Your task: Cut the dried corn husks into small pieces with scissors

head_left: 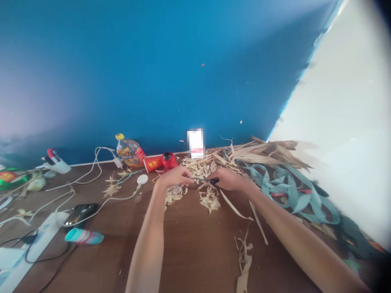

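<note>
In the middle of the head view, my right hand [227, 179] is wrapped round the dark handles of a pair of scissors [210, 180]. The blades point left, toward my left hand [177, 176]. Its fingers are pinched together close to the blade tips; whatever they hold is too small to make out. Just behind both hands spreads a heap of pale dried husk pieces [210, 162]. Small cut husk petals [174, 194] lie below my left hand, and another little cluster of curled pieces [210, 201] sits below the scissors.
Long dried leaves [269, 150] and tangled blue ribbon [293, 191] lie right. A bright phone-like screen [195, 143] stands at the back. Left are a plastic bottle [130, 152], red paper cup [152, 163], white cables, power strip [36, 248] and blue roll [84, 236]. A blue wall rises behind.
</note>
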{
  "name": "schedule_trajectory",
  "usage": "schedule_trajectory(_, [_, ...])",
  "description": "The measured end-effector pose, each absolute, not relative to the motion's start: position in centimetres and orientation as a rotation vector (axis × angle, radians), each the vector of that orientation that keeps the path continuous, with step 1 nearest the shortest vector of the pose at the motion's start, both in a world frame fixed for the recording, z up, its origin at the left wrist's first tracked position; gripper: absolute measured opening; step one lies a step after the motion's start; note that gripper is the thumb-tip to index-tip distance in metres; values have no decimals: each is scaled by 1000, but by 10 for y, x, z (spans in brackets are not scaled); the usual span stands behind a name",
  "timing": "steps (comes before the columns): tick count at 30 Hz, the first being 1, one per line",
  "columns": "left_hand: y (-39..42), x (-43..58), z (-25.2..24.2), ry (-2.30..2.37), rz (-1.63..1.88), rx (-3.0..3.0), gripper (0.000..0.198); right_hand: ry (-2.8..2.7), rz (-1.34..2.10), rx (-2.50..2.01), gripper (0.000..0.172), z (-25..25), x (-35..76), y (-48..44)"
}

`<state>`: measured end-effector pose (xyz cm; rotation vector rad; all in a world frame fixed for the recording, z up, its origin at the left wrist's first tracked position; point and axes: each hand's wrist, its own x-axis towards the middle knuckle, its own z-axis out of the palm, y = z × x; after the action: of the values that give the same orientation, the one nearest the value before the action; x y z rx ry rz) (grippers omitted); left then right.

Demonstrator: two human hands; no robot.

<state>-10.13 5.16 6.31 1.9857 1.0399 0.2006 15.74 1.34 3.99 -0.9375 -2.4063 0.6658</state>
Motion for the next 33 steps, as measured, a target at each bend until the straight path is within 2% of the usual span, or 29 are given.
schedule_trajectory(9, [47,-94,68,1054,133,2031,36,-2495,743,-968,18,43,164,15])
schedule_trajectory(19, [45,-85,68,989,25,2028,35,-2613,689,-1065,20,53,165,12])
schedule_trajectory(28, [46,-78,65,971,117,2042,32,-2621,631,-1156,19,63,177,13])
schedule_trajectory(33, [45,-81,71,1020,216,2022,32,-2440,691,-1293,20,68,187,19])
